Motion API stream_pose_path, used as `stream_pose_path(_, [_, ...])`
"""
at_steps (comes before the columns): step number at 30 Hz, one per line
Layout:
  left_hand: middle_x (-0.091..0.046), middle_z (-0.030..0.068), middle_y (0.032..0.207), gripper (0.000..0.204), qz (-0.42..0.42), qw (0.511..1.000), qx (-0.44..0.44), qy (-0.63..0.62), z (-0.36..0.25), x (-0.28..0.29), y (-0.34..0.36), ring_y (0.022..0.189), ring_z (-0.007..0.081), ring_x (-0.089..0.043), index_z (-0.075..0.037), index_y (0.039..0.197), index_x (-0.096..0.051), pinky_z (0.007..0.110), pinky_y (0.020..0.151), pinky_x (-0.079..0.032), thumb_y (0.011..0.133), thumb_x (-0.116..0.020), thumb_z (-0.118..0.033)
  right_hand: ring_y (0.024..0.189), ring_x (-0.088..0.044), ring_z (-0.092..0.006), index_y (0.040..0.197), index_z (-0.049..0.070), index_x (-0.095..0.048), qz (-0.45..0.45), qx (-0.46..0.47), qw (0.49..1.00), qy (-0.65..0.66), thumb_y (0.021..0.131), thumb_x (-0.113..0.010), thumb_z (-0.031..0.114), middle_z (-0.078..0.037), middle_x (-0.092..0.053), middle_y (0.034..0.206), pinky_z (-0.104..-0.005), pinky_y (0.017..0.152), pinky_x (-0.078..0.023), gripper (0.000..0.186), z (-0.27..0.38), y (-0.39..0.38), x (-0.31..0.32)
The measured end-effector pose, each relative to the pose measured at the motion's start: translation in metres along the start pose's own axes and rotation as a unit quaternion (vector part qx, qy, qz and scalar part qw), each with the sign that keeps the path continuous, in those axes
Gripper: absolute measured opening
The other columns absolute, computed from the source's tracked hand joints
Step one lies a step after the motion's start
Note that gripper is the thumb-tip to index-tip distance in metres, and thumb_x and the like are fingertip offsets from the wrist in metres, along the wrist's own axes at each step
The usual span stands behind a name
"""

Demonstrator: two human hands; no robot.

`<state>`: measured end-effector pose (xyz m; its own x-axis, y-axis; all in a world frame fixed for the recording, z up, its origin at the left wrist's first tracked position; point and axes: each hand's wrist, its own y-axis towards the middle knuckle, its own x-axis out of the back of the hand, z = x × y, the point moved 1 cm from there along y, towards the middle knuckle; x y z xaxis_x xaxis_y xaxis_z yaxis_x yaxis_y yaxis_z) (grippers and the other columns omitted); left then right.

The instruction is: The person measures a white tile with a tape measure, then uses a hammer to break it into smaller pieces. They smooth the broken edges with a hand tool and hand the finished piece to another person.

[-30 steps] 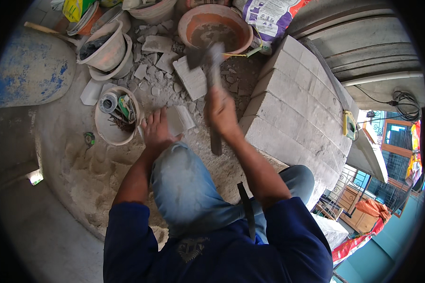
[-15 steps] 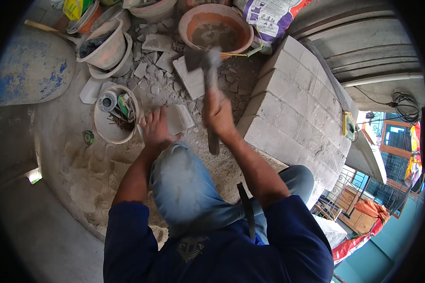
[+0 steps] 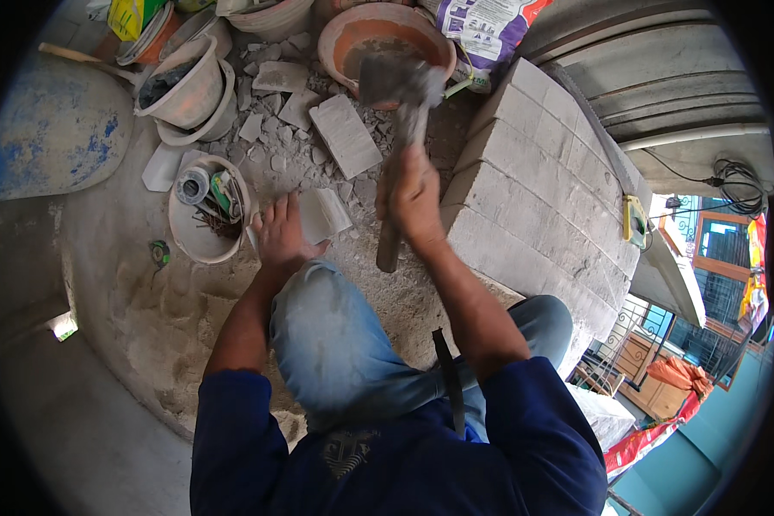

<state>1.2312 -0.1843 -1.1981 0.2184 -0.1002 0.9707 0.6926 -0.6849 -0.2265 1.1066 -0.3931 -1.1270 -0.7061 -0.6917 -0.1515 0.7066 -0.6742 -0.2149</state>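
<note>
My left hand [image 3: 285, 230] lies with fingers spread on a pale grey block piece [image 3: 322, 215] on the dusty floor. My right hand [image 3: 411, 198] grips the handle of a hammer with a broad, dark, blurred head [image 3: 387, 84], raised over the rubble to the right of that piece. Beyond the piece lie broken chunks and a flat block [image 3: 342, 136]. Left of my left hand is a pale basin [image 3: 181, 228] with tools and rusty nails; a small green tape measure [image 3: 160, 254] lies beside it.
Stacked pale blocks [image 3: 533, 206] stand at right, a saw [image 3: 635, 219] along their far edge. An orange basin [image 3: 340, 34], a bag [image 3: 482, 26] and nested buckets [image 3: 176, 95] stand behind the rubble. A worn blue board [image 3: 56, 138] is far left. My bent knee [image 3: 318, 310] is below.
My right hand and the hammer have moved a little farther forward and right, the head now higher in the picture over the orange basin. My left hand stays on the block piece.
</note>
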Motion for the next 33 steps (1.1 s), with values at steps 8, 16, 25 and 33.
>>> stream_pose_path(8, [-0.046,0.015,0.147,0.12,0.009,1.0,0.01,0.0,0.009,-0.018,-0.016,0.14,0.0344,-0.039,-0.007,0.154,-0.031,0.057,0.116,-0.02,0.059,-0.087,-0.053,0.048,-0.061,-0.0281,0.085,-0.003,-0.062,0.098,-0.28,0.933,-0.204,0.103,-0.042,0.061,-0.017,-0.058,0.061,-0.0436,0.048,-0.051,0.07,-0.081,-0.039,0.004])
stream_pose_path(16, [-0.048,0.0169,0.145,0.119,-0.001,1.0,0.003,-0.006,-0.004,-0.002,0.001,0.138,0.0359,-0.041,-0.006,0.153,-0.033,0.058,0.116,-0.02,0.058,-0.086,-0.053,0.075,-0.069,-0.0276,0.088,-0.005,-0.059,-0.06,0.088,0.976,-0.188,0.106,-0.047,0.045,-0.015,-0.062,0.07,-0.0405,0.07,-0.052,0.055,-0.064,0.005,-0.012])
stream_pose_path(25, [-0.044,0.0139,0.15,0.116,0.037,0.999,0.028,0.003,0.002,0.005,0.012,0.141,0.034,-0.038,-0.007,0.155,-0.031,0.059,0.117,-0.019,0.063,-0.084,-0.055,0.08,-0.07,-0.0387,0.089,-0.008,-0.06,0.035,-0.066,0.974,-0.214,0.104,-0.044,0.055,-0.028,-0.06,0.073,-0.045,0.077,-0.055,0.066,-0.073,-0.002,-0.011])
stream_pose_path(33, [-0.044,0.0142,0.15,0.116,0.022,1.0,-0.003,-0.002,-0.009,0.013,0.004,0.142,0.0333,-0.037,-0.007,0.155,-0.03,0.057,0.116,-0.021,0.064,-0.084,-0.056,0.073,-0.069,-0.0334,0.085,-0.006,-0.059,0.029,-0.131,0.931,-0.34,0.103,-0.044,0.059,-0.023,-0.06,0.069,-0.043,0.07,-0.055,0.069,-0.153,-0.035,-0.005])
